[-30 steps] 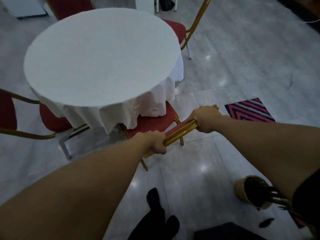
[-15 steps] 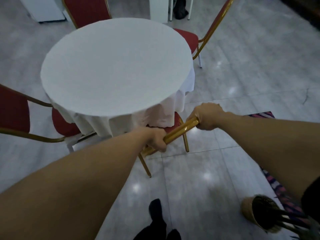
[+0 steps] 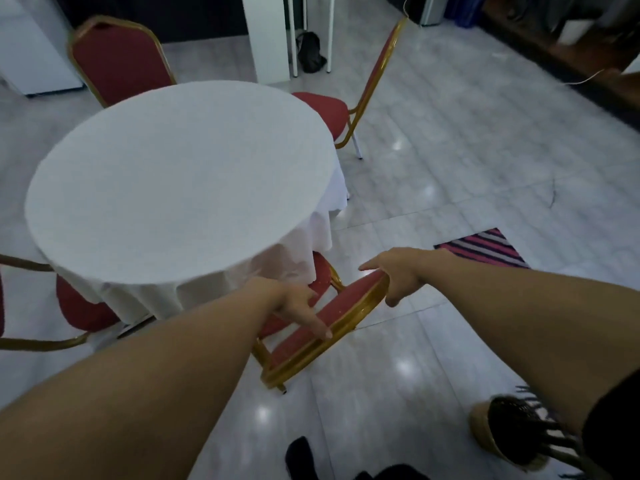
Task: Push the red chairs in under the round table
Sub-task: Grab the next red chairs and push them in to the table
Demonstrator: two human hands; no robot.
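The round table [image 3: 173, 174] wears a white cloth that hangs down its sides. The nearest red chair [image 3: 346, 306], gold-framed, stands at the table's near right edge, its seat mostly under the cloth and its backrest tilted toward me. My left hand [image 3: 287, 299] lies on the backrest's red padding with fingers stretched out, not wrapped around it. At the backrest's upper right corner, my right hand [image 3: 401, 271] holds the gold rim, thumb underneath. Three more red chairs stand around the table: far left [image 3: 121, 60], far right [image 3: 322, 109], near left [image 3: 79, 306].
A striped rug [image 3: 481, 247] lies on the glossy tiled floor to the right. A woven pot with dark stems [image 3: 502, 434] stands by my right arm. A white cabinet [image 3: 31, 64] and a white pillar [image 3: 266, 36] are behind the table. My dark shoe [image 3: 301, 455] is below.
The near chair's seat has slid further under the cloth. My left hand has loosened from a fist on the gold rail to outstretched fingers; the right hand's grip has eased too.
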